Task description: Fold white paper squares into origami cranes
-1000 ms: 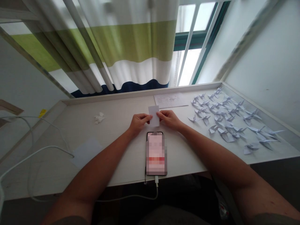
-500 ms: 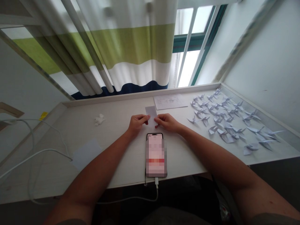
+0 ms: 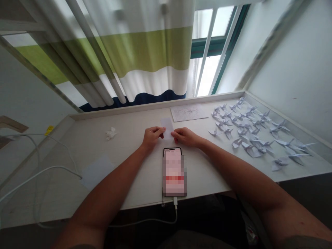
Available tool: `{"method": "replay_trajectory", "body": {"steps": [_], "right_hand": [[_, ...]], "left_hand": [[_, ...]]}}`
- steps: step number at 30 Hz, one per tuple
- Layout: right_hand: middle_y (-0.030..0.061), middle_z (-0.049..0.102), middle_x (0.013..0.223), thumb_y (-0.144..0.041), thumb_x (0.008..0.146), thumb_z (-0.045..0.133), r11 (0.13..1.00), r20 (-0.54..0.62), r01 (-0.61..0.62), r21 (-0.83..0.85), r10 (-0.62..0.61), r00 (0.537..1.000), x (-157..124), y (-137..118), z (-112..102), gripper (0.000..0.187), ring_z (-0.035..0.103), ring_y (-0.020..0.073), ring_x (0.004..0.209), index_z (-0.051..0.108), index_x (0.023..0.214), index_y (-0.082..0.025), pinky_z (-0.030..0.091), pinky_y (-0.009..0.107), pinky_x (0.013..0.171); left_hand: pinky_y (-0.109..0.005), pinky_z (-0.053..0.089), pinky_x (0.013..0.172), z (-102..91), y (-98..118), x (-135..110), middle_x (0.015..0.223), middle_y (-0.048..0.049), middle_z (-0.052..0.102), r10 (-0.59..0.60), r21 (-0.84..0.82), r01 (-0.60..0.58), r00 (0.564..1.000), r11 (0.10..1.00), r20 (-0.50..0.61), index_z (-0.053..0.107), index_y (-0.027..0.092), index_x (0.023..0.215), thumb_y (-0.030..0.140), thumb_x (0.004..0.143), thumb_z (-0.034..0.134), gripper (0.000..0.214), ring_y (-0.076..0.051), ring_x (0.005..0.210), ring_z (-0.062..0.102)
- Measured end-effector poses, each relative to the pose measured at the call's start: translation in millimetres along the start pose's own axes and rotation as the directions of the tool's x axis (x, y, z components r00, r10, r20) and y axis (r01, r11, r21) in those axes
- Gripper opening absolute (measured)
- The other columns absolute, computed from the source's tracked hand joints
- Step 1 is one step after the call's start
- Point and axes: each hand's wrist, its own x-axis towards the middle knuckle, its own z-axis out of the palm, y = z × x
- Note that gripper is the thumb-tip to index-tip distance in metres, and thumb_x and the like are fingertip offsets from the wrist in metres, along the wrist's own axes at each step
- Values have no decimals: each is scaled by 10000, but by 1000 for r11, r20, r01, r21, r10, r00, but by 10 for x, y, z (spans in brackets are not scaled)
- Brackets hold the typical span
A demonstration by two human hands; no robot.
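A narrow strip of white folded paper [image 3: 168, 128] is held up between my two hands, just beyond the phone. My left hand [image 3: 153, 135] pinches its left edge between thumb and fingers. On the opposite edge, my right hand [image 3: 187, 136] grips it the same way. Directly below the hands lies a phone [image 3: 174, 173] with a lit pinkish screen, partly blurred, and a white charging cable [image 3: 175, 204] plugged into its lower end. To the right, many folded paper cranes [image 3: 249, 129] are spread over the table.
A printed sheet [image 3: 189, 112] lies near the table's back ledge. Crumpled white tissue [image 3: 111, 134] sits on the left, with blank white paper [image 3: 97, 171] partly under my left forearm. White cables [image 3: 38, 171] loop across the table's left side. A curtain [image 3: 145, 52] hangs behind.
Both hands keep their hold on the folded paper, and its angle has shifted slightly. The whole view has moved a little; the things on the table stay in place.
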Motion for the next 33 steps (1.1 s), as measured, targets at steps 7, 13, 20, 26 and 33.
{"method": "replay_trajectory", "body": {"steps": [7,13,20,26,33], "right_hand": [[-5,485,525,-664,981,541,978,-351,-33,-206,-42,936,11,35,-21,613,390,144,545,408,554,-245,286,335,589],[39,669,716,-579,1001,587,965,-533,33,-261,-173,828,-20,-145,98,393,535,176,622,639,829,-229,383,338,651],[53,718,782,-698,898,679,975,-337,116,191,-46,941,24,-123,230,518,631,202,747,699,811,-188,492,328,697],[34,741,774,-525,768,793,885,-388,76,459,123,913,97,56,66,355,660,194,761,721,772,-177,521,320,715],[27,756,740,-451,737,837,842,-303,40,538,148,941,86,83,6,320,689,184,698,731,879,-186,561,316,673]], "left_hand": [[-278,464,617,15,-30,22,645,-9,677,10,-42,-12,999,999,-50,773,176,681,516,678,934,376,-118,605,554],[-277,475,634,56,0,-18,652,12,644,59,2,-59,996,998,-72,713,177,668,548,649,966,449,-117,616,551],[-287,501,693,95,54,-94,779,-16,678,192,97,-208,970,973,152,681,181,649,593,693,938,488,-149,734,613],[-262,472,632,64,22,-31,671,22,621,139,-29,-138,990,990,36,615,192,657,635,668,934,546,-116,638,534],[-253,498,601,11,-6,15,704,14,707,-22,-62,24,999,998,32,580,214,782,683,641,916,594,-124,607,614]]}}
